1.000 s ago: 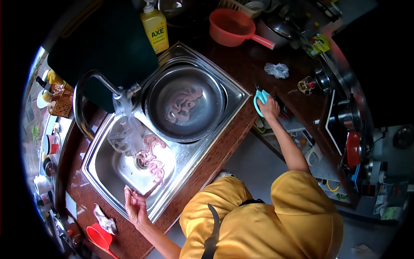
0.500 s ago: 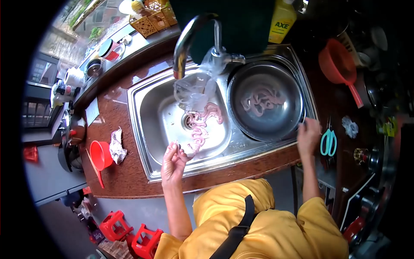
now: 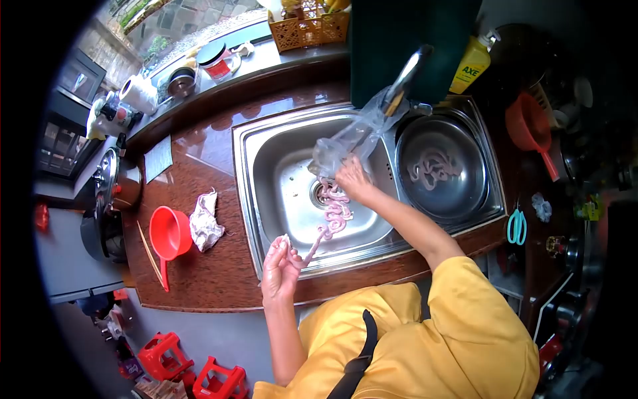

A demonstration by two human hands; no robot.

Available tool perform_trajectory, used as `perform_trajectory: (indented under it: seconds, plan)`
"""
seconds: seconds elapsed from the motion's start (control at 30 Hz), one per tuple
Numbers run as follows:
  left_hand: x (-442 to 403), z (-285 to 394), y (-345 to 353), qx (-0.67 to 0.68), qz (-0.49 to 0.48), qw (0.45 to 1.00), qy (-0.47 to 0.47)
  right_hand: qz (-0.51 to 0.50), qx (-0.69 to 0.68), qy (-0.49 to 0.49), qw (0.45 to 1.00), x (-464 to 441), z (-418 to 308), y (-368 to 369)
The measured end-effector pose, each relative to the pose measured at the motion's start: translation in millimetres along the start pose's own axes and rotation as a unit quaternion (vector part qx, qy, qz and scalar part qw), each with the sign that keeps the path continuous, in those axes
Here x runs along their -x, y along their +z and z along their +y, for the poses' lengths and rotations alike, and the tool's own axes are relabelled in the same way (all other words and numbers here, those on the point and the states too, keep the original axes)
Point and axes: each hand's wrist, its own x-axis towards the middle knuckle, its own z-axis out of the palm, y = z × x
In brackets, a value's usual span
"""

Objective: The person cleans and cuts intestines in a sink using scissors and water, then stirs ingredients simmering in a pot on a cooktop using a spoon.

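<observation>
My left hand (image 3: 282, 266) is closed on one end of a long pink intestine-like strip (image 3: 337, 214), held over the sink's front edge. The rest of the strip lies coiled by the drain in the left sink basin (image 3: 276, 193). My right hand (image 3: 353, 178) reaches into that basin at a clear plastic bag (image 3: 342, 149) hanging from the faucet (image 3: 407, 76); its fingers are partly hidden, so its grip is unclear. More pink strips (image 3: 435, 167) lie in the round metal bowl (image 3: 442, 203) in the right basin. Teal-handled scissors (image 3: 516, 227) rest on the counter at the right.
A red ladle (image 3: 170, 233), a chopstick-like stick and a crumpled cloth (image 3: 207, 223) lie on the left counter. At the right are a red strainer-like scoop (image 3: 529, 123) and a crumpled plastic piece (image 3: 541, 207). A yellow soap bottle (image 3: 470, 65) stands behind the bowl.
My right hand has let go of the scissors and moved left across the bowl to the plastic bag. My left hand still holds the strip. The view has turned and shifted left.
</observation>
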Motion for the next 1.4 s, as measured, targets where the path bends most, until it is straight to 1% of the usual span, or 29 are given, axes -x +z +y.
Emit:
perform_trajectory:
  seconds: [0.03,0.07,0.17,0.27,0.37,0.47,0.57,0.6,0.7,0.73,0.77,0.83,0.87,0.9,0.93,1.0,1.07,1.1,1.17,1.2,1.23,1.3,1.33,1.4]
  plan:
    - [-1.2,5.0,-5.6,0.001,-0.002,1.0,-0.008,0.016,0.029,-0.049,0.998,7.6,-4.7,2.0]
    - [-2.6,7.6,-8.7,-0.002,-0.003,1.0,-0.014,0.07,0.053,-0.047,0.995,7.9,-5.6,12.4]
    - [-11.8,15.9,-16.8,-0.025,-0.005,0.999,-0.043,0.081,-0.005,-0.05,0.995,29.9,-6.8,18.3]
    - [-25.8,23.0,-13.2,-0.049,-0.025,0.995,-0.082,0.051,0.012,-0.028,0.998,42.1,-6.5,3.7]
    - [-31.9,24.0,-1.0,-0.076,-0.059,0.991,-0.095,0.089,-0.017,0.008,0.996,44.4,-4.4,13.8]
    - [-37.6,18.1,6.8,-0.074,-0.065,0.99,-0.105,-0.073,-0.134,0.087,0.984,31.3,-10.9,-23.2]
    - [-42.4,6.2,11.8,-0.056,-0.064,0.991,-0.105,-0.052,-0.154,0.088,0.983,-2.7,-6.4,-7.3]
    - [-42.1,1.1,10.2,-0.054,-0.058,0.992,-0.1,-0.003,-0.059,0.03,0.998,-10.1,-8.1,-9.6]
    - [-39.3,-10.1,14.7,-0.04,-0.032,0.995,-0.089,0.027,0.011,-0.024,0.999,-33.5,-19.4,-10.8]
    - [-41.3,-14.0,17.0,-0.041,-0.028,0.996,-0.081,0.038,0.021,-0.013,0.999,-37.9,-24.0,-8.9]
    - [-39.7,-19.8,16.1,-0.04,-0.012,0.997,-0.069,0.021,-0.016,-0.02,0.999,-37.3,-26.6,-2.3]
    - [-39.1,-19.7,27.5,-0.024,-0.023,0.997,-0.064,-0.011,-0.076,-0.018,0.997,-30.9,-23.1,-23.2]
    - [-40.7,-21.2,32.8,-0.038,-0.011,0.998,-0.056,-0.028,-0.126,-0.006,0.992,-23.7,-21.1,-27.9]
    - [-43.3,-22.3,38.6,-0.054,-0.002,0.997,-0.046,-0.038,-0.239,-0.025,0.97,-12.6,-16.0,-37.2]
    - [-45.0,-23.4,44.6,-0.088,-0.011,0.996,-0.01,-0.047,-0.349,-0.041,0.935,1.6,-9.4,-48.8]
    - [-58.0,-31.3,46.0,-0.142,-0.024,0.988,0.064,-0.06,-0.54,-0.067,0.837,27.2,-10.1,-69.1]
    - [-65.8,-39.2,51.2,-0.187,-0.029,0.975,0.118,-0.06,-0.692,-0.089,0.714,52.9,-12.4,-83.6]
    - [-67.7,-43.3,54.6,-0.228,-0.033,0.962,0.145,-0.119,-0.705,-0.097,0.692,58.4,-12.7,-73.3]
    - [-71.4,-49.4,64.0,-0.302,-0.045,0.93,0.204,-0.033,-0.741,-0.119,0.66,67.6,-26.2,-79.7]
    - [-72.0,-50.4,67.2,-0.325,-0.062,0.919,0.217,-0.071,-0.753,-0.069,0.651,70.2,-28.9,-78.8]
    - [-73.9,-51.1,71.6,-0.346,-0.063,0.907,0.231,-0.043,-0.76,-0.044,0.647,69.5,-34.8,-69.4]
    - [-78.0,-52.2,79.4,-0.388,-0.063,0.883,0.258,0.016,-0.751,0.027,0.659,72.1,-38.1,-67.3]
    - [-78.2,-51.3,81.9,-0.434,-0.084,0.857,0.264,0.017,-0.762,0.049,0.646,73.3,-38.0,-69.8]
    - [-92.0,-55.5,75.9,-0.39,-0.101,0.885,0.234,0.022,-0.779,0.097,0.619,76.4,-35.9,-77.3]
